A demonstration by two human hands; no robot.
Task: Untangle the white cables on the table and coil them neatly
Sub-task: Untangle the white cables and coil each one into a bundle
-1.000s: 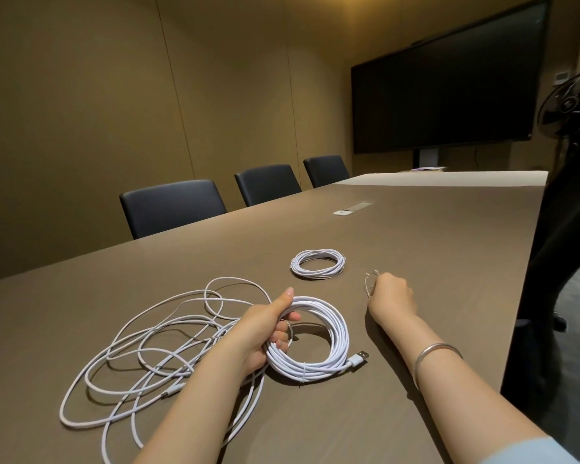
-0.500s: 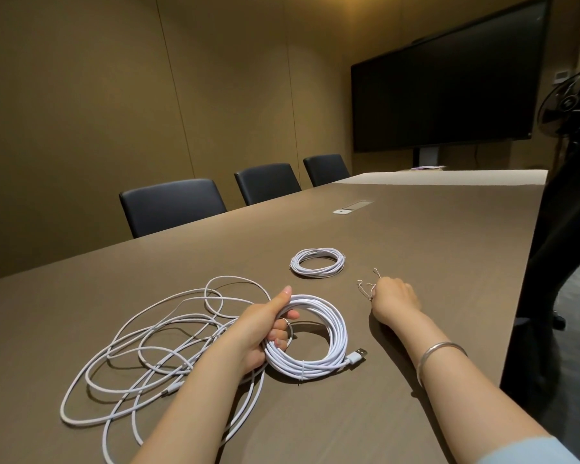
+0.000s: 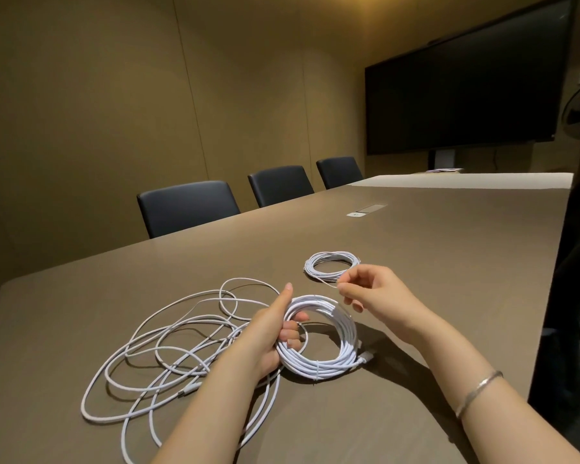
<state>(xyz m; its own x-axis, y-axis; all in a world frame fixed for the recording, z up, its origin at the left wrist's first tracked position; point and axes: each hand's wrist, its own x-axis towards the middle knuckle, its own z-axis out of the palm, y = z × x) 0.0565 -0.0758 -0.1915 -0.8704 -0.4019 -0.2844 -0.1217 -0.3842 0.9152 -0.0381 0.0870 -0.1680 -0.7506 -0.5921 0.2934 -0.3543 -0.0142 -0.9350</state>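
A large coil of white cable lies on the brown table. My left hand grips its left side, thumb straight up, fingers through the ring. Its USB plug sticks out on the right. Loose, tangled white cable spreads to the left of that hand. My right hand hovers above the coil and pinches a thin wire tie between thumb and forefinger. A small finished coil lies just beyond it.
Three black chairs line the far side of the table. A cable port plate sits in the tabletop farther off. A large dark screen fills the far wall. The table edge runs along the right, with a dark shape beside it.
My right hand has lifted off the table with the thin tie and moved left, toward the large coil. My left hand keeps its grip on the coil.
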